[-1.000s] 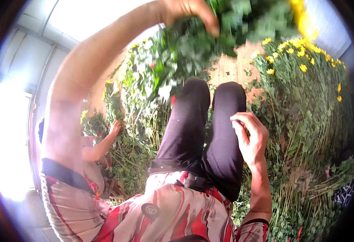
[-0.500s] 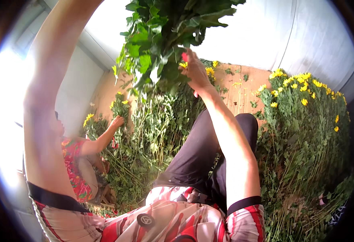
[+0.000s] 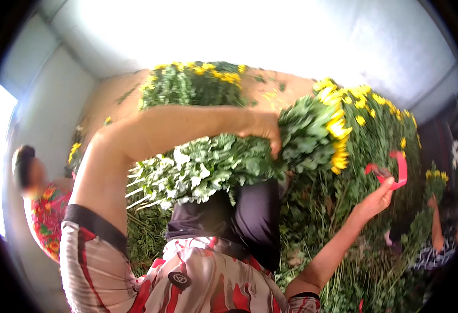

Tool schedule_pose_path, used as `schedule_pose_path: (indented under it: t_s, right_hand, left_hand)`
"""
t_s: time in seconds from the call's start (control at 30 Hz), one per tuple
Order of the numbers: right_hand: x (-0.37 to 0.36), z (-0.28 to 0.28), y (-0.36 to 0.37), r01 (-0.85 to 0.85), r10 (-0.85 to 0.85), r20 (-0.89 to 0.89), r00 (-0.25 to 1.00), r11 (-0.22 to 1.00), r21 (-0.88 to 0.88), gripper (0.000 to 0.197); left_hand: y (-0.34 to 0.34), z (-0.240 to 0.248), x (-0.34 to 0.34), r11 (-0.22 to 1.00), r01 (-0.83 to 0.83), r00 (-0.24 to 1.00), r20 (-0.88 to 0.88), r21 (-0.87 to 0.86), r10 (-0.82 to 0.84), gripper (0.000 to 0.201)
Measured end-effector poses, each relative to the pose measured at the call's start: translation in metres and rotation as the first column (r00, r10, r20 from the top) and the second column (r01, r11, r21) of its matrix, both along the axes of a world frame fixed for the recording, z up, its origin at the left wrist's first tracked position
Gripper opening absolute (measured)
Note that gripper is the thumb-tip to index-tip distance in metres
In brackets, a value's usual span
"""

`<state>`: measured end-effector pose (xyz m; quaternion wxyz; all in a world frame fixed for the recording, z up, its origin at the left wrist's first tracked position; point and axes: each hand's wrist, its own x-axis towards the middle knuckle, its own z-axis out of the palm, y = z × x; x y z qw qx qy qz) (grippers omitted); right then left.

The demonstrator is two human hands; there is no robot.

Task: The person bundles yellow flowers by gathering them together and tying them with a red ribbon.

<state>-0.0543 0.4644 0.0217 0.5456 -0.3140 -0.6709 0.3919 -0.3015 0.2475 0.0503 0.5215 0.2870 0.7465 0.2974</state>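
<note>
A thick bunch of yellow flowers, much like chrysanthemums, lies sideways over my thighs. Its yellow heads point right, and its pale cut stem ends stick out to the left. Across the top of the bunch reaches my left hand, with its fingers wrapped round the stems below the heads; part of the grip is hidden by leaves. Out to the right, away from the bunch, my right hand pinches a red strip that curls into a loop above the fingertips.
Behind the bunch stands a pile of yellow flowers on brown floor boards. A bigger flower heap fills the right side. One person in a floral top is at the left; another person's arm holds flowers at the far right.
The bunch has come down from overhead and turned onto its side across my lap. My left arm has lowered with it. My right hand has swung out to the right with the red strip.
</note>
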Motion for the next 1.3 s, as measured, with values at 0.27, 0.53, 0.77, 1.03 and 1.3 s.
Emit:
schedule_pose_path:
  t_s: [0.27,0.53,0.77,1.03,1.3]
  right_hand:
    - [-0.088,-0.019,-0.111,-0.534,0.345,0.433,0.833,0.707,0.463,0.015]
    - [-0.098,-0.02,-0.124,-0.598,0.453,0.404,0.795,0.699,0.393,0.025]
    - [-0.093,-0.027,-0.115,-0.605,0.498,0.36,0.789,0.729,0.32,0.025]
    - [-0.091,-0.029,-0.111,-0.561,0.366,0.521,0.771,0.778,0.284,0.021]
    - [-0.097,-0.034,-0.111,-0.566,0.31,0.597,0.74,0.767,0.303,0.014]
  left_hand:
    - [0.06,-0.142,0.03,0.858,0.502,0.722,-0.598,0.108,-0.348,0.028]
    - [0.01,-0.096,0.054,0.847,0.512,0.022,-0.984,-0.141,-0.177,0.039]
    - [0.008,-0.068,0.066,0.804,0.577,0.393,-0.912,0.142,-0.12,0.044]
    - [-0.033,0.002,0.069,0.992,0.127,0.823,-0.557,-0.005,-0.108,0.055]
    - [-0.08,-0.026,0.125,0.998,0.045,0.48,-0.875,-0.042,-0.059,0.139]
